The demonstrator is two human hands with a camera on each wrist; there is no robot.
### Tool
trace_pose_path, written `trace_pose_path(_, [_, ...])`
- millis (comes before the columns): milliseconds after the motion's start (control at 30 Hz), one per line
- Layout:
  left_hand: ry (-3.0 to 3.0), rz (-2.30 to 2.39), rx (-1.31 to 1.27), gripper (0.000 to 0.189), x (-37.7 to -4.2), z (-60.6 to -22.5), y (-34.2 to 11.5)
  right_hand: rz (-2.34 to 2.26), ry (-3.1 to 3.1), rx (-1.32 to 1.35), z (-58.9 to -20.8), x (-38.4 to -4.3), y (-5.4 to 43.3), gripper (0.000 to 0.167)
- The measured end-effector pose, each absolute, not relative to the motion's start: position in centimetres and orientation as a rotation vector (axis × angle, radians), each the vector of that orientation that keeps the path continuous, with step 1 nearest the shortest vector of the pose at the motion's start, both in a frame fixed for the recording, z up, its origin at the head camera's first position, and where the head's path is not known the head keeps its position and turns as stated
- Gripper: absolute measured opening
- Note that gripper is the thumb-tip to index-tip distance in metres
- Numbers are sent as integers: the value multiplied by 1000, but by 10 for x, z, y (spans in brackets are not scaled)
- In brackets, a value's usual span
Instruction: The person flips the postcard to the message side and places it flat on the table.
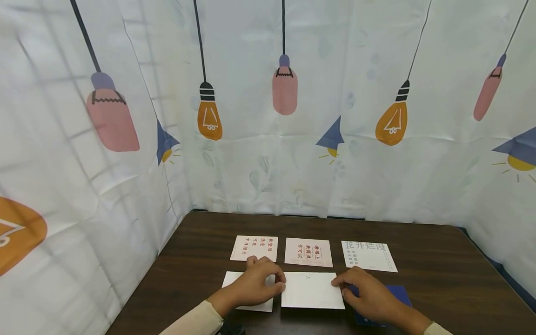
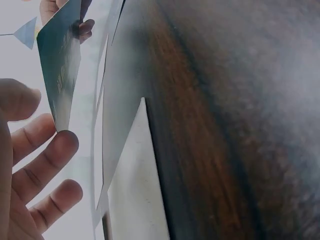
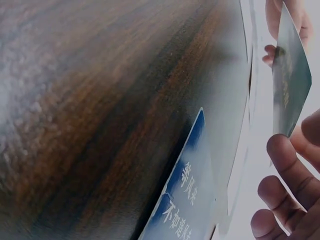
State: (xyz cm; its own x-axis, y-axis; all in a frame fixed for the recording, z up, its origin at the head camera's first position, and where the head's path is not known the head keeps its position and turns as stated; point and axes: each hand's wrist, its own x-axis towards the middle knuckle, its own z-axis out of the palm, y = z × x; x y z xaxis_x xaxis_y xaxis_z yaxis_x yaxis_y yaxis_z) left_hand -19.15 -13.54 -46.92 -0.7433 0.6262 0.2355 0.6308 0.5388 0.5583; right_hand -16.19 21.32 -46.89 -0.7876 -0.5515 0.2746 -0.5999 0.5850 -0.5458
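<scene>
A white card (image 1: 313,293) is raised a little above the table, its pale face up with small print near the top edge. Its underside, a dark green card face (image 2: 59,60), appears in the left wrist view. My left hand (image 1: 260,283) pinches its left end between thumb and fingers. At the opposite end my right hand (image 1: 368,294) pinches it too, fingertips on the edge. Beneath the left hand lies another white card (image 1: 255,304), partly covered. Under the right hand rests a blue card (image 3: 187,185) with white characters, partly hidden in the head view.
Behind the hands, a row holds a card with red writing (image 1: 254,248), a second red-lettered card (image 1: 308,252) and a card with grey characters (image 1: 369,256). All lie on a dark wooden table (image 1: 452,279). A white curtain (image 1: 259,186) printed with lamps surrounds it.
</scene>
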Motion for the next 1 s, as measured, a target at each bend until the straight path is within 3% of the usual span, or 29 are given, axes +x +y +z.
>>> trace_pose_path(167, [-2774,-995,-1144,10,-192,-471,-135,936,-2778,958,-468,-161,213,21])
trace_pose_path(533, [-2778,-939,-1128,33,-190,-474,-133,889,-2843,949,-475,-163,213,51])
trace_pose_path(1000, [-2746,-752,-1115,35,-189,-478,-130,846,-2932,907,-474,-165,208,55])
